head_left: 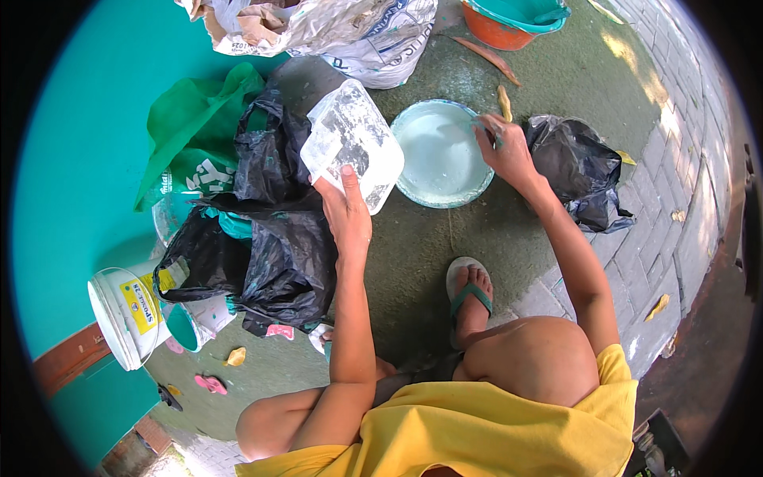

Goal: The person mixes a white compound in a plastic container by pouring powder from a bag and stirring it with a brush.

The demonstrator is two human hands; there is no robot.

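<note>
My left hand (pixel 347 213) grips the near edge of a clear plastic food container (pixel 355 151), thumb on top. White and grey smears mark the container, which is tilted just left of a round basin (pixel 442 199). Pale whitish-green liquid (pixel 441 155) fills the basin, and its rim is paint-stained. At the basin's right rim is my right hand (pixel 505 147), fingers curled together with a greenish smear on them. What those fingers hold, if anything, is hidden.
Black plastic bags (pixel 290 262) and a green bag (pixel 199 127) crowd the left, beside a white bucket (pixel 119 318). Another black bag (pixel 574 163) lies right of the basin. Farther off are a white sack (pixel 381 44) and an orange basin (pixel 497 32).
</note>
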